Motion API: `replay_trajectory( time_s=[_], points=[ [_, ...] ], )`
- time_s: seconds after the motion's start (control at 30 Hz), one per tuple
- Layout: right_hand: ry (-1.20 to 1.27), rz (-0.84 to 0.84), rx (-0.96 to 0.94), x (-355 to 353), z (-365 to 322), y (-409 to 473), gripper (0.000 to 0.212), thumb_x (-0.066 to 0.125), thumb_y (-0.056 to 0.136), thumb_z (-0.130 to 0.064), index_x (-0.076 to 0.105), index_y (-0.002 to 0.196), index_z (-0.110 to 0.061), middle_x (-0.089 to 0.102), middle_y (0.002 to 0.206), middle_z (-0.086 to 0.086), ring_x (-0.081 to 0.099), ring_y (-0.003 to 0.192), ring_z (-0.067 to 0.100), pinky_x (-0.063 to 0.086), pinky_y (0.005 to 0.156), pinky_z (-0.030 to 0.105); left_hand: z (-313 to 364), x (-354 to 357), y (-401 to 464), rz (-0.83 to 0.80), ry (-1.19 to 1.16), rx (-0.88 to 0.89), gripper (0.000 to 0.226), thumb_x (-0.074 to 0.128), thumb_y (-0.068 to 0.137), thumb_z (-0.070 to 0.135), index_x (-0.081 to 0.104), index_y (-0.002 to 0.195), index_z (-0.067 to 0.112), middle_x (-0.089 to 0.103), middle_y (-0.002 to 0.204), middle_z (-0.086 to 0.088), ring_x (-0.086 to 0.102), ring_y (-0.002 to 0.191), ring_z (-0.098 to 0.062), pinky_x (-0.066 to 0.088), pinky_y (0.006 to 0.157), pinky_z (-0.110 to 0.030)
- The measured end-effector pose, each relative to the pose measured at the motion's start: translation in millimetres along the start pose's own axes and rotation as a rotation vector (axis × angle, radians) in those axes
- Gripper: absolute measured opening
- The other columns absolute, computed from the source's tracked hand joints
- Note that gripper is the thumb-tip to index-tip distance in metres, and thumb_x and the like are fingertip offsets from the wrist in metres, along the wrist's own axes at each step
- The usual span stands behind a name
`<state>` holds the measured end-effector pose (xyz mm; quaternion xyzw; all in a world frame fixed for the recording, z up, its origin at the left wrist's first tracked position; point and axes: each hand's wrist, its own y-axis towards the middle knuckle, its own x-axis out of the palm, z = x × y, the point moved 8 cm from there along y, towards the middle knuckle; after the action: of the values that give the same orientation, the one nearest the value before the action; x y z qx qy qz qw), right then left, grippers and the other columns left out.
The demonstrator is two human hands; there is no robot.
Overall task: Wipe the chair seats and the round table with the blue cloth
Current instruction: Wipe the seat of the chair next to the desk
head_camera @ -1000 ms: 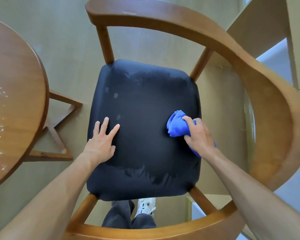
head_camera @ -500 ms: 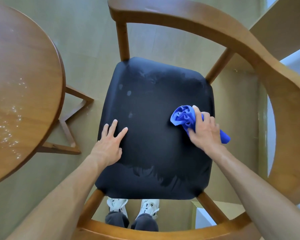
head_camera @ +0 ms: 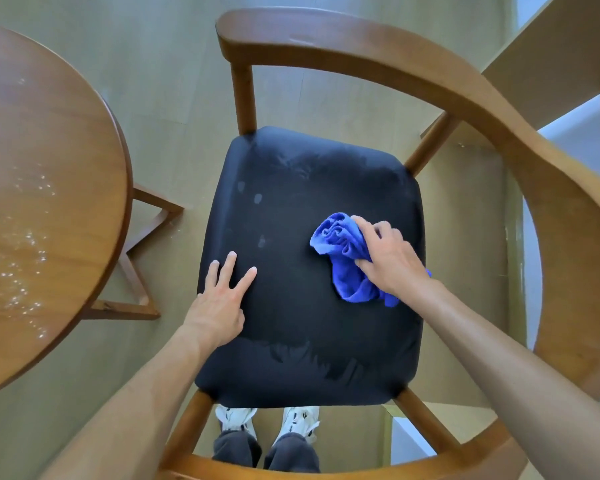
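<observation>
Droplets speckle the round worktop, not yet wiped. The left hand lies flat, fingers straight, steadying the black chair seat. The right hand has a curled grip on the bunched blue cloth, right of centre; firm overlapping strokes toward the pale spots would serve best. No containers show.

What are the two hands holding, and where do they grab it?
The right hand grips the bunched blue cloth at its right side, against the black chair seat. The left hand holds nothing, resting flat there.
</observation>
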<state>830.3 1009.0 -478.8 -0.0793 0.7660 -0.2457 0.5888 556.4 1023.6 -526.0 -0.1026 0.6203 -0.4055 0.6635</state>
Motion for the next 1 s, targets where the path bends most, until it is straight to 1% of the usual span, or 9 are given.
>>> replay_trajectory(
  time_s=[0.07, 0.13, 0.2, 0.3, 0.53, 0.63, 0.8, 0.9, 1.0],
  points=[
    [-0.229, 0.086, 0.048, 10, -2, 2, 0.082, 0.054, 0.090, -0.042, 0.004, 0.152, -0.025, 0.031, 0.142, 0.010, 0.038, 0.119, 0.032, 0.039, 0.090, 0.042, 0, 1, 0, 0.002, -0.001, -0.002, 0.077, 0.046, 0.095, 0.015, -0.001, 0.152, 0.034, -0.026, 0.157, 0.001, -0.017, 0.146, -0.029, 0.043, 0.104, -0.035],
    [-0.285, 0.147, 0.070, 22, -9, -6, 0.089, 0.047, 0.087, -0.055, -0.001, 0.153, -0.019, 0.016, 0.154, 0.017, 0.025, 0.135, 0.038, 0.032, 0.100, 0.055, 0, 1, 0, 0.003, 0.003, -0.006, 0.077, 0.046, 0.094, 0.015, -0.002, 0.152, 0.034, -0.026, 0.157, 0.001, -0.018, 0.145, -0.030, 0.041, 0.107, -0.039],
    [-0.342, 0.179, 0.037, 39, -23, -22, 0.095, 0.046, 0.082, -0.064, 0.005, 0.153, -0.017, 0.006, 0.157, 0.022, 0.013, 0.141, 0.046, 0.023, 0.102, 0.066, 0, 3, -1, 0.002, 0.006, -0.012, 0.078, 0.045, 0.094, 0.014, -0.002, 0.152, 0.034, -0.027, 0.156, 0.000, -0.018, 0.145, -0.030, 0.041, 0.107, -0.041],
    [-0.435, 0.157, -0.009, 65, -39, -45, 0.094, 0.057, 0.077, -0.063, 0.020, 0.152, -0.017, 0.009, 0.156, 0.027, 0.014, 0.140, 0.052, 0.024, 0.101, 0.070, 2, 2, 0, 0.011, -0.001, -0.010, 0.076, 0.044, 0.093, 0.014, 0.000, 0.152, 0.033, -0.026, 0.157, 0.000, -0.017, 0.145, -0.030, 0.042, 0.106, -0.041],
    [-0.475, 0.331, -0.240, 37, -20, -29, 0.070, 0.068, 0.073, -0.032, 0.047, 0.140, -0.029, 0.045, 0.140, 0.025, 0.051, 0.114, 0.047, 0.046, 0.081, 0.059, -3, 3, 0, 0.025, -0.005, 0.010, 0.077, 0.045, 0.093, 0.013, 0.001, 0.152, 0.034, -0.024, 0.157, 0.001, -0.016, 0.146, -0.029, 0.041, 0.106, -0.043],
    [-0.339, 0.301, -0.131, 30, -15, -18, 0.072, 0.074, 0.066, -0.019, 0.054, 0.135, -0.024, 0.055, 0.125, 0.025, 0.056, 0.081, 0.039, 0.048, 0.056, 0.042, -3, 6, 0, 0.045, -0.011, 0.020, 0.079, 0.046, 0.092, 0.013, 0.000, 0.152, 0.033, -0.025, 0.157, 0.001, -0.017, 0.145, -0.029, 0.040, 0.107, -0.043],
    [-0.088, 0.325, 0.095, 36, -29, -21, 0.067, 0.065, 0.070, -0.003, 0.052, 0.135, -0.016, 0.054, 0.106, 0.023, 0.048, 0.072, 0.036, 0.044, 0.054, 0.039, -6, 8, 1, 0.065, -0.010, 0.036, 0.078, 0.046, 0.092, 0.014, 0.001, 0.152, 0.034, -0.024, 0.157, 0.002, -0.016, 0.145, -0.028, 0.041, 0.107, -0.042],
    [-0.148, 0.367, -0.077, 60, -70, -61, 0.068, 0.070, 0.054, -0.001, 0.065, 0.120, -0.017, 0.061, 0.093, 0.019, 0.048, 0.059, 0.032, 0.043, 0.044, 0.033, -6, 6, 0, 0.071, -0.007, 0.043, 0.077, 0.045, 0.092, 0.015, 0.000, 0.152, 0.035, -0.024, 0.157, 0.002, -0.015, 0.146, -0.027, 0.040, 0.105, -0.036],
    [-0.171, 0.244, -0.416, 102, -111, -108, 0.068, 0.063, 0.055, -0.003, 0.064, 0.120, -0.024, 0.065, 0.097, 0.018, 0.047, 0.056, 0.028, 0.042, 0.045, 0.030, -5, 4, -1, 0.072, 0.012, 0.047, 0.078, 0.046, 0.092, 0.016, 0.000, 0.152, 0.034, -0.024, 0.158, 0.001, -0.014, 0.146, -0.027, 0.040, 0.104, -0.034]
  ],
)
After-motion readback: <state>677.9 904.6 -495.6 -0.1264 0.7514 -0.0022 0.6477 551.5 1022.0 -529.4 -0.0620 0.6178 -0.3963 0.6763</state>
